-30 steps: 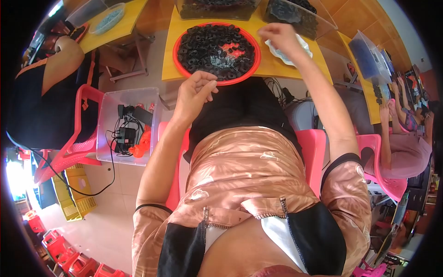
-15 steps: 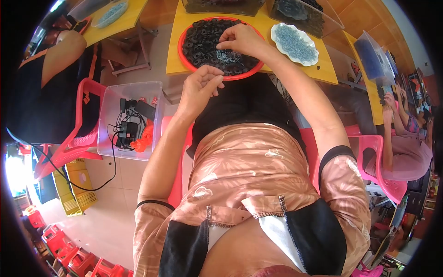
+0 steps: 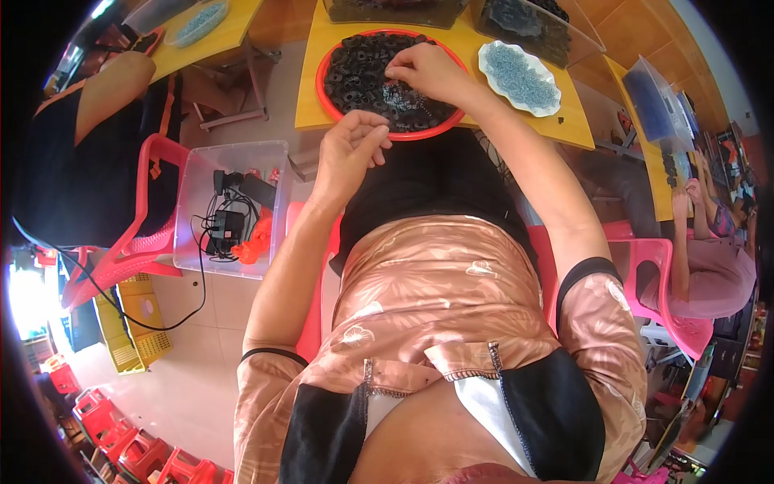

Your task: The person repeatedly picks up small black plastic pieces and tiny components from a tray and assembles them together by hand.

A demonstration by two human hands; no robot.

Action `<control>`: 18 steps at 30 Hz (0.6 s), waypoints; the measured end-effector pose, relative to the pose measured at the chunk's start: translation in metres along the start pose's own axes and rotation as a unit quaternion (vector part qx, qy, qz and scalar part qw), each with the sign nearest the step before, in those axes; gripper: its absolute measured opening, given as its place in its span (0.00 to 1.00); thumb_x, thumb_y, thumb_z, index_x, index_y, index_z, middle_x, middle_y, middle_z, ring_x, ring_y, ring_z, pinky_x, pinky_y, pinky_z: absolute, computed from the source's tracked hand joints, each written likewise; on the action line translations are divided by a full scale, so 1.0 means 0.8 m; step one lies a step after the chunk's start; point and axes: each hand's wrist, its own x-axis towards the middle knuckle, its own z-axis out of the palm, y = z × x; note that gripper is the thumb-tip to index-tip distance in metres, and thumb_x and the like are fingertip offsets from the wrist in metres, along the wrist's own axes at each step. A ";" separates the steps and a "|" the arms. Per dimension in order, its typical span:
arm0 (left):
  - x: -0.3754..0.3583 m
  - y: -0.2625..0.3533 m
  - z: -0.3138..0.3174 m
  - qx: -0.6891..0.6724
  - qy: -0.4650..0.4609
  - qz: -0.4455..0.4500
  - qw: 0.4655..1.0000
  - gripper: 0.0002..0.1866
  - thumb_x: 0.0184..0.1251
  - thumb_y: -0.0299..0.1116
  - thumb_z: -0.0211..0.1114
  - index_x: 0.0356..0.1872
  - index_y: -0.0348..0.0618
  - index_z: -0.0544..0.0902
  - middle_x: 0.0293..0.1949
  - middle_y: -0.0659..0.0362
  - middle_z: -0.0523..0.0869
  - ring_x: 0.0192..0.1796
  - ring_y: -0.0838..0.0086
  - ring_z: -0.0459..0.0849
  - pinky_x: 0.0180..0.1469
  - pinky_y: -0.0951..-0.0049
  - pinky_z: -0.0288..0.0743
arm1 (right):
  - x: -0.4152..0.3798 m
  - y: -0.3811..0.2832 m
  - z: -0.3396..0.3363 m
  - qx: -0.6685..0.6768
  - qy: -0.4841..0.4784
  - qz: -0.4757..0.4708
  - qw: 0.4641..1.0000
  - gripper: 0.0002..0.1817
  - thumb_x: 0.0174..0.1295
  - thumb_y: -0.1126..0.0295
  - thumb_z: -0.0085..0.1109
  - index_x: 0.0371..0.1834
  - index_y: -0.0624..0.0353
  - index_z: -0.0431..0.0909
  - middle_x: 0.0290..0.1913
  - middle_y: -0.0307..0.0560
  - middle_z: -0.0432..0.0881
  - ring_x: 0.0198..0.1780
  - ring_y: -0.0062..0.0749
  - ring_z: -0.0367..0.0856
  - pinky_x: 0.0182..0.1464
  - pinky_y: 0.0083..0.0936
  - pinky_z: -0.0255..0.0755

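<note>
A round red tray (image 3: 329,103) full of small black parts lies at the front edge of the yellow table (image 3: 310,117). Small pale pieces (image 3: 399,98) form a patch among the black parts. My right hand (image 3: 426,71) is over the tray, its thumb and fingertips pinched together just above that patch; whatever they hold is too small to make out. At the tray's near left rim is my left hand (image 3: 352,149), fingers curled and thumb close to the fingertips, on something I cannot make out. A white scalloped dish (image 3: 520,78) of small blue-grey pieces stands right of the tray.
Clear bins (image 3: 395,10) of dark parts stand behind the tray. On the left, a clear box (image 3: 234,210) holds cables and an orange bag beside a pink chair (image 3: 137,218). People sit at tables on both sides. Red stools (image 3: 145,456) are at lower left.
The whole view has shifted slightly. My right hand remains pinched over the pale pieces, and my left hand stays by the rim with its fingers slightly more closed.
</note>
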 end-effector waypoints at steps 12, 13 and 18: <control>0.004 0.000 0.001 -0.079 0.038 0.056 0.995 0.13 0.71 0.29 0.57 0.53 0.36 0.74 0.39 0.55 0.85 0.37 0.78 0.82 0.41 0.80 0.75 | -0.062 -0.064 -0.012 0.256 -0.121 0.082 0.955 0.12 0.56 0.65 0.66 0.34 0.64 0.86 0.28 0.40 0.85 0.31 0.20 0.80 0.37 0.18 0.73; 0.004 -0.001 0.000 -0.082 0.036 0.054 0.995 0.13 0.71 0.29 0.57 0.53 0.36 0.74 0.39 0.55 0.85 0.37 0.78 0.82 0.41 0.81 0.75 | -0.061 -0.061 -0.017 0.247 -0.127 0.090 0.957 0.12 0.56 0.65 0.65 0.34 0.64 0.86 0.28 0.40 0.85 0.31 0.20 0.80 0.37 0.18 0.73; 0.005 -0.002 -0.001 -0.102 0.041 0.040 0.993 0.11 0.70 0.27 0.57 0.50 0.35 0.75 0.37 0.54 0.84 0.35 0.78 0.81 0.39 0.81 0.74 | -0.033 0.002 -0.034 0.092 0.042 0.064 0.993 0.10 0.56 0.66 0.63 0.34 0.61 0.86 0.26 0.43 0.86 0.27 0.23 0.83 0.35 0.22 0.76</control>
